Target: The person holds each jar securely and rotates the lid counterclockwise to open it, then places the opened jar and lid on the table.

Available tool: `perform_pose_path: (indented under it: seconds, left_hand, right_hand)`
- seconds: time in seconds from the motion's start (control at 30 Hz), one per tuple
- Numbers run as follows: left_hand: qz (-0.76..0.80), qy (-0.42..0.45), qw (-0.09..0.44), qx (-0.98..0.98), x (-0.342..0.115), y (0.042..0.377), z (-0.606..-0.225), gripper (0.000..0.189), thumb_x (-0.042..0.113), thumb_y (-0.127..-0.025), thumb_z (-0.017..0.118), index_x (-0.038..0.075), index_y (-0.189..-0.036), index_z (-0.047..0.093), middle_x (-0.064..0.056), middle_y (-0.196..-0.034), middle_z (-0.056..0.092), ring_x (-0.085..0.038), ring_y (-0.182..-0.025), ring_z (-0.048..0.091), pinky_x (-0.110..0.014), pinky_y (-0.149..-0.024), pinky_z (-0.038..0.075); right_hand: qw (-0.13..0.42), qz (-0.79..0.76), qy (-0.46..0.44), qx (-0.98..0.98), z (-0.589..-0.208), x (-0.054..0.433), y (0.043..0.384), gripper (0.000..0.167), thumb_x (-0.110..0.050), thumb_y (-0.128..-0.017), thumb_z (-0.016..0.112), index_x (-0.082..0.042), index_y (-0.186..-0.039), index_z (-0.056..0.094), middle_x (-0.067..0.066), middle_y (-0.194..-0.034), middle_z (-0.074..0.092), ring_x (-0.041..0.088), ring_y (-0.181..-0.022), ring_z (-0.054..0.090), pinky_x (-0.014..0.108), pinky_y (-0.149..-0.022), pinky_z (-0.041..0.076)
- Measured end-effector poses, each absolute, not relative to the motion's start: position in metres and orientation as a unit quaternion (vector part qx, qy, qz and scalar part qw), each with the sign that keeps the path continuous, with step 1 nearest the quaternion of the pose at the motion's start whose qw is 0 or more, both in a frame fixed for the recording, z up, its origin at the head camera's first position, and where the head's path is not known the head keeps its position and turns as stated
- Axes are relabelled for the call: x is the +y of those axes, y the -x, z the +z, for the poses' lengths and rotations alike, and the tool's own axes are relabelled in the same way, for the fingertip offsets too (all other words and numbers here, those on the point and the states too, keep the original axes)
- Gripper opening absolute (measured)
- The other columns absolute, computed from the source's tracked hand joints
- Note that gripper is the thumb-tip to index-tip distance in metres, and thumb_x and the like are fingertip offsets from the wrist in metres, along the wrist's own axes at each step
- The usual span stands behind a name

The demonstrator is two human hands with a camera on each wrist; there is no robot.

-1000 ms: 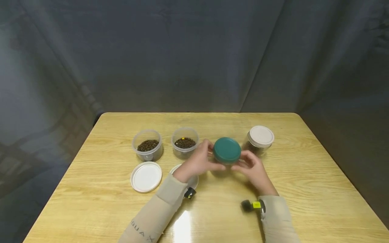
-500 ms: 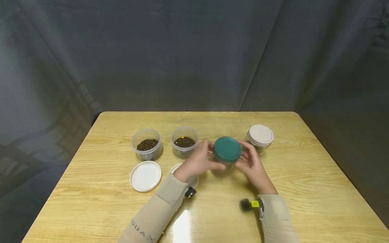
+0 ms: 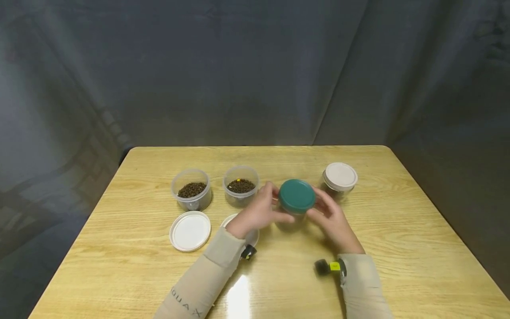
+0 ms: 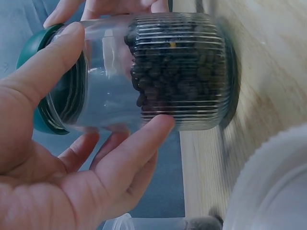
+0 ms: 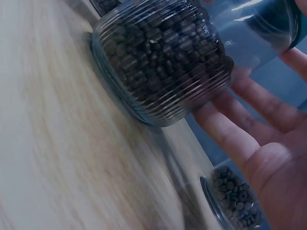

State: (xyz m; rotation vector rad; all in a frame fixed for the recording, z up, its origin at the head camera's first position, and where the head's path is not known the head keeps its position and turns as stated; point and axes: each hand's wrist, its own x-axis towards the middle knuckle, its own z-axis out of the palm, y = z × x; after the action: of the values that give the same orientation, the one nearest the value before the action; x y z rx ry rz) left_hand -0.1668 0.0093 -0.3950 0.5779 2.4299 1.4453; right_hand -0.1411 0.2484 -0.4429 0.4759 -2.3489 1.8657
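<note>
A ribbed glass jar [image 4: 177, 72] with a green lid [image 3: 296, 196] stands between both hands in the head view, partly filled with dark brown pellets. My left hand [image 3: 259, 212] holds it from the left, thumb near the lid and fingers around the glass. From the right, my right hand [image 3: 332, 219] grips it, with fingers reaching along the far side and the thumb at the near side. In the right wrist view, fingers [image 5: 230, 132] lie against the ribbed glass. Whether the jar's base touches the table cannot be told.
Two lidless clear tubs hold brown pellets: a left tub [image 3: 193, 204] and a middle tub [image 3: 239, 202]. One white lid [image 3: 190, 231] lies before the left tub; another white lid [image 3: 253, 238] is partly under my left forearm. A white-lidded jar [image 3: 340, 176] stands behind my right hand.
My right hand's fingers have shifted from the jar's near right side to farther along its far side. The jar and my left hand have barely moved.
</note>
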Motion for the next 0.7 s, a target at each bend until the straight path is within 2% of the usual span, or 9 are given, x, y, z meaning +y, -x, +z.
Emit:
perform_pose_path:
  seconds: [0.13,0.27,0.43,0.6,0.7]
  left_hand:
    - [0.502,-0.201,0.132,0.831,0.008,0.1667,-0.3945,0.071,0.027,-0.074,0.092,0.006,-0.123,0.046,-0.012,-0.124,0.054,-0.027,-0.113,0.059,-0.038,-0.096,0.055]
    - [0.509,-0.21,0.132,0.824,0.0071,0.1676,-0.3951,0.07,0.025,-0.075,0.092,0.003,-0.123,0.045,-0.013,-0.122,0.054,-0.029,-0.113,0.059,-0.043,-0.098,0.054]
    - [0.512,-0.209,0.132,0.823,0.0066,0.1688,-0.3963,0.071,0.025,-0.074,0.092,0.003,-0.123,0.045,-0.014,-0.123,0.054,-0.03,-0.113,0.059,-0.044,-0.099,0.054]
    - [0.507,-0.207,0.13,0.827,0.0073,0.1686,-0.3961,0.071,0.024,-0.074,0.092,0.004,-0.122,0.045,-0.013,-0.122,0.054,-0.03,-0.112,0.06,-0.042,-0.098,0.055]
    - [0.506,-0.207,0.13,0.827,0.0081,0.1683,-0.3955,0.071,0.024,-0.074,0.092,0.004,-0.122,0.045,-0.013,-0.122,0.054,-0.029,-0.112,0.06,-0.041,-0.098,0.055]
  right_hand:
    - [0.047,0.639,-0.164,-0.75,-0.4436,0.2476,0.1403,0.066,0.005,-0.096,0.063,-0.011,-0.154,0.036,-0.003,-0.142,0.055,0.01,-0.123,0.058,0.022,-0.103,0.049]
    - [0.032,0.682,-0.177,-0.709,-0.4433,0.246,0.1381,0.056,0.004,-0.1,0.056,-0.002,-0.15,0.031,-0.003,-0.138,0.056,0.01,-0.121,0.059,0.028,-0.096,0.056]
    - [0.033,0.675,-0.197,-0.71,-0.4444,0.2465,0.1386,0.047,-0.003,-0.107,0.047,-0.002,-0.152,0.036,-0.004,-0.137,0.057,0.01,-0.119,0.061,0.032,-0.094,0.057]
    - [0.045,0.625,-0.183,-0.757,-0.4442,0.2455,0.1404,0.056,-0.002,-0.103,0.054,-0.011,-0.156,0.039,-0.001,-0.144,0.054,0.01,-0.121,0.059,0.025,-0.098,0.053]
    - [0.041,0.597,-0.17,-0.783,-0.442,0.2429,0.1415,0.068,-0.001,-0.098,0.063,-0.019,-0.158,0.036,0.004,-0.155,0.044,0.019,-0.128,0.054,0.028,-0.102,0.051]
